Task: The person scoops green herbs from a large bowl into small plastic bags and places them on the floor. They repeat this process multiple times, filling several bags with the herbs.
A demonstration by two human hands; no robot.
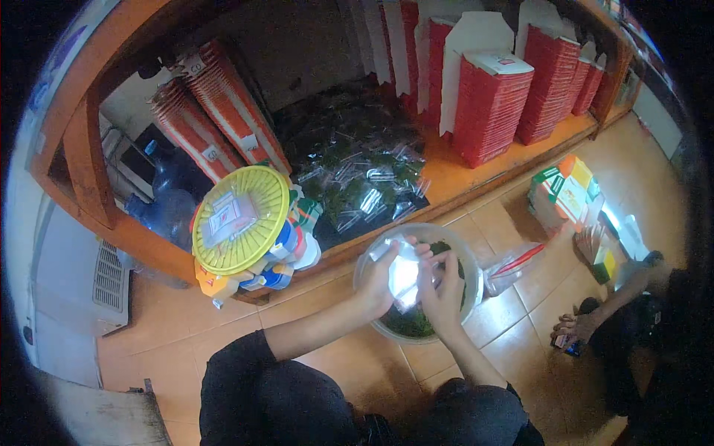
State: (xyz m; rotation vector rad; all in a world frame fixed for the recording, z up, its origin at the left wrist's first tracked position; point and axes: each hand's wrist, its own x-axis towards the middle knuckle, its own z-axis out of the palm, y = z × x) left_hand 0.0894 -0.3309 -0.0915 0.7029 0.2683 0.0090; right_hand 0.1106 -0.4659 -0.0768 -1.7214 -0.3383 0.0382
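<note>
Over a round translucent plastic tub (473, 245), my left hand (380, 284) grips a clear plastic bag (405, 273) that glares white in the light. My right hand (445, 292) pinches the bag's right edge between thumb and fingers. The glare hides what the bag holds. Dark green leafy material (410, 325) lies in the tub, below both hands. A transparent pouch with a red strip (516, 262) is just right of the tub's rim.
A yellow slatted lid (268, 212) bearing a small packet tops a pile of cartons at left. Filled clear sachets (362, 184) cover black sheeting on the wooden shelf (446, 192), beside red carton stacks (493, 106). Another person's hand (580, 326) rests at right, near carton stacks (566, 192).
</note>
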